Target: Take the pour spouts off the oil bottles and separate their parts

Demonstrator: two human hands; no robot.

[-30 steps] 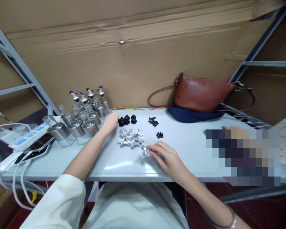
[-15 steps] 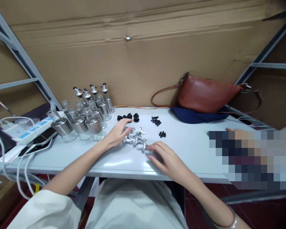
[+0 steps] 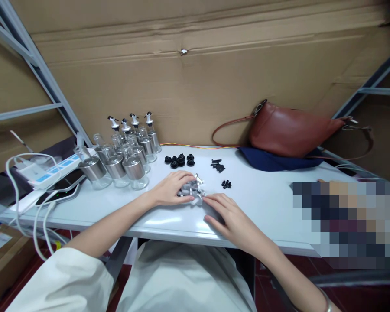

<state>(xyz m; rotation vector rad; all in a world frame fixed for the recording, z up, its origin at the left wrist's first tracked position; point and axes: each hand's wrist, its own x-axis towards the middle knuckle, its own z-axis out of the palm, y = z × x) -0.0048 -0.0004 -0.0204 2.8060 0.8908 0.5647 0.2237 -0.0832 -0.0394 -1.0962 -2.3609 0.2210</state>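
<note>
A small heap of silver metal pourer spouts lies on the table between my hands. My left hand curves around its left side, thumb and fingers apart, partly covering the pieces. At the heap's right edge, the fingertips of my right hand touch or nearly touch a spout, with the thumb held away. Neither hand grips a piece that I can make out. Behind the heap sit several black stoppers. Small black rods and short black caps lie in two groups to the right.
Several glass oil bottles with steel bands stand at left, some topped with pourers. Beside them are a power strip and white cables. A brown leather bag rests on dark blue cloth at back right. Cardboard walls the rear.
My left hand has shifted toward me, from the far left of the heap to its near left side. The spouts are pushed closer together. My right hand stays at the right edge.
</note>
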